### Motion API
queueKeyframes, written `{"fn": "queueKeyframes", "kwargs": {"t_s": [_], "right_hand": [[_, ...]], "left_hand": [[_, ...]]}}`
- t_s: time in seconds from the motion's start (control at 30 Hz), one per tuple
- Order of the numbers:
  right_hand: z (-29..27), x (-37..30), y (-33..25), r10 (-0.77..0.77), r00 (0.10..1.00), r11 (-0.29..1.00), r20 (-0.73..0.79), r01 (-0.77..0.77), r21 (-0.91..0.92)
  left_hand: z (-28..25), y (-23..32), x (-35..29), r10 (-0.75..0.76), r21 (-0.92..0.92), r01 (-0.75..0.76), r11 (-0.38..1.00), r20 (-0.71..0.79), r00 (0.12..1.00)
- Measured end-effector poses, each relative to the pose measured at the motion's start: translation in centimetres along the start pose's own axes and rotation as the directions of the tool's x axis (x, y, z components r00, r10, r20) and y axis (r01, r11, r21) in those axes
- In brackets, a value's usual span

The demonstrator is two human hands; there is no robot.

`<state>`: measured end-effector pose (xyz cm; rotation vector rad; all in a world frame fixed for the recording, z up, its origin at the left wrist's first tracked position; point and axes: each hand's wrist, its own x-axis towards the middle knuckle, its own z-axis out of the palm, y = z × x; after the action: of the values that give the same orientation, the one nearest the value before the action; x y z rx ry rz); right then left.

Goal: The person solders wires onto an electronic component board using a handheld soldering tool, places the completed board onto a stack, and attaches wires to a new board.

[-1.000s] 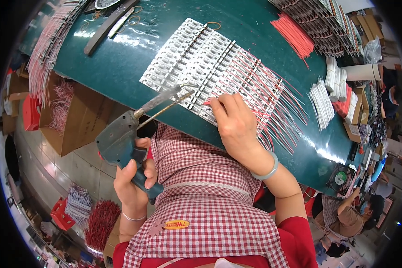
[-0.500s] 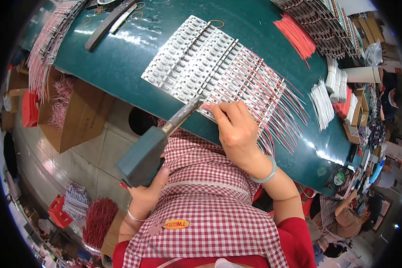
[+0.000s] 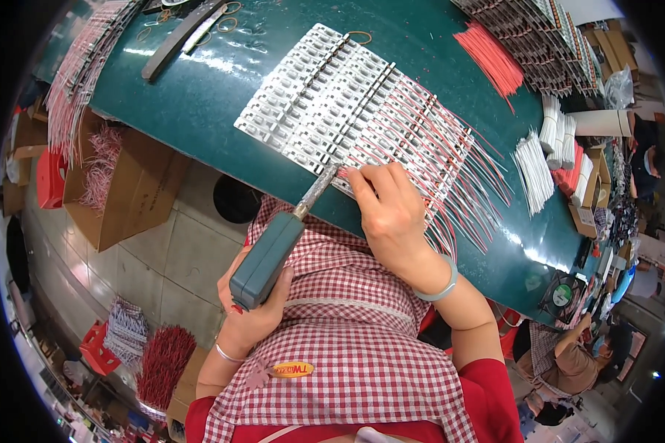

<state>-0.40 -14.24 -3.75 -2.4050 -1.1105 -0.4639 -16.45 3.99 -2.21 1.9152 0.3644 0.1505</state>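
My left hand (image 3: 267, 308) is closed around a dark green soldering gun (image 3: 268, 260) with a long metal barrel. The barrel's tip meets the near edge of a panel of white circuit boards (image 3: 314, 88). Beside that tip, my right hand (image 3: 393, 215) pinches with thumb and forefinger at the same edge. A bit of red shows at the fingertips, probably a wire end, though the fingers mostly cover it. Red and white wires (image 3: 480, 196) fan out across the panel's right part and hang past its edge.
The boards lie on a green table (image 3: 199, 125). To the right are a bundle of red wires (image 3: 490, 59), white wire bundles (image 3: 532, 173) and stacked boards (image 3: 539, 44). A dark bar (image 3: 181, 44) lies far left. A cardboard box (image 3: 129, 192) stands beside the table; another person sits at right.
My left hand has brought the soldering gun up and to the right, turning its body more upright. The right hand has shifted only slightly at the panel edge.
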Motion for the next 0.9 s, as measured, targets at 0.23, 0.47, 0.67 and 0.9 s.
{"fn": "queueKeyframes", "kwargs": {"t_s": [0.23, 0.47, 0.67, 0.9], "right_hand": [[-0.2, 0.2, -0.1, 0.003, 1.0, 1.0, 0.028, -0.003, -0.011], [-0.3, 0.1, -0.3, 0.042, 0.998, 0.999, 0.044, -0.041, -0.011], [0.0, -0.1, -0.1, 0.036, 0.998, 0.999, 0.054, -0.036, -0.008], [0.0, -0.7, -0.4, 0.024, 0.999, 1.0, -0.04, -0.023, 0.017]], "left_hand": [[-0.2, -0.2, 0.1, 0.104, 0.105, -0.106, 0.989, 0.025, 0.994], [-0.3, -0.6, -0.7, 0.025, 0.001, -0.025, 1.0, -0.07, 0.997], [-0.7, -1.0, -1.3, 0.083, 0.071, -0.079, 0.994, -0.046, 0.996], [-0.8, -0.9, -1.4, 0.087, 0.026, -0.086, 0.996, -0.044, 0.995]]}}
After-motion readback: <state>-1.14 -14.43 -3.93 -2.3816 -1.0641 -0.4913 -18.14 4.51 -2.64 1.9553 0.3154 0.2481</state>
